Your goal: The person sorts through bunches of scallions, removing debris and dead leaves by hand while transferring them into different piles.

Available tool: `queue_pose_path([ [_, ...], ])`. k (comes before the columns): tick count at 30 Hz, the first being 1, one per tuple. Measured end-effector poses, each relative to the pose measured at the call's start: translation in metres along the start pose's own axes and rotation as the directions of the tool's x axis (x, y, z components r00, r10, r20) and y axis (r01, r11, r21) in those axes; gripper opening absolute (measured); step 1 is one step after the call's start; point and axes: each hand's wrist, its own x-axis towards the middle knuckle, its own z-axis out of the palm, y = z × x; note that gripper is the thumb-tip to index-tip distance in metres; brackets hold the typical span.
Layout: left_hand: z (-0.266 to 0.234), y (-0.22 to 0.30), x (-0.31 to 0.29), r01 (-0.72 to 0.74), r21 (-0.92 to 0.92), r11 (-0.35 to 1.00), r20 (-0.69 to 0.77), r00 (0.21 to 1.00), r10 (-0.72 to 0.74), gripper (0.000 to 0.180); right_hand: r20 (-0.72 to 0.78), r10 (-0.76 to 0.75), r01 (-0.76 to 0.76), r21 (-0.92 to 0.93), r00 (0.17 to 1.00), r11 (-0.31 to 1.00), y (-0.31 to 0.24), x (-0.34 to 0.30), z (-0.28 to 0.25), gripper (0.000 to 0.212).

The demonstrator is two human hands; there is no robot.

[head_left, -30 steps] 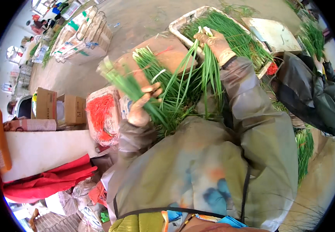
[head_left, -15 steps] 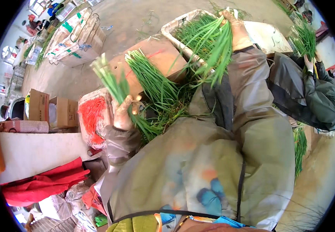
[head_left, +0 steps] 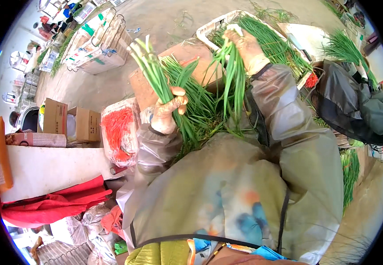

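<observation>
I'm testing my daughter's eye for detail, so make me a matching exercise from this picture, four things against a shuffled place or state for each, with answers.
Things
1. left hand
2. right hand
3. red strands
4. white crate

Place or state
A. filled with long green leaves
B. nearer the crate, gripping a drooping bunch
C. lying on a pale block
D. nearer the strands, gripping upright-leaning stalks

Pairs: 1-D, 2-B, 3-C, 4-A

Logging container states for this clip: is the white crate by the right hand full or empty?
Not empty: long green stalks cover much of the white crate; how deep they go cannot be told.
</observation>
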Motion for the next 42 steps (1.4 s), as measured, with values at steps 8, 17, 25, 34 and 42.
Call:
queue_pose_path([
  [8, 0.011, -0.023, 0.041, -0.005, 0.013, 1.000, -0.080, 0.997, 0.006, 0.047, 0.309, -0.156, 0.226, -0.203, 0.938, 0.953, 0.031, -0.039, 0.075, 0.041],
  [17, -0.023, -0.055, 0.044, 0.379, -0.531, 0.758, 0.210, 0.925, -0.316, 0.041, 0.754, -0.102, 0.696, -0.534, 0.649, 0.479, 0.018, -0.030, 0.093, 0.049],
  [25, -0.019, -0.032, 0.035, 0.012, -0.498, 0.867, 0.097, 0.994, 0.042, 0.022, 0.725, -0.135, 0.629, -0.472, 0.676, 0.618, -0.013, -0.029, 0.090, 0.030],
  [34, -0.060, 0.026, -0.001, -0.375, -0.621, 0.688, -0.100, 0.909, 0.405, 0.023, 0.417, -0.331, 0.402, -0.094, 0.847, 0.911, -0.020, -0.089, 0.002, 0.014],
  [42, -0.041, 0.016, 0.000, -0.357, -0.524, 0.773, -0.036, 0.916, 0.399, 0.026, 0.697, -0.230, 0.657, -0.438, 0.679, 0.613, 0.007, -0.098, 0.041, 0.025],
])
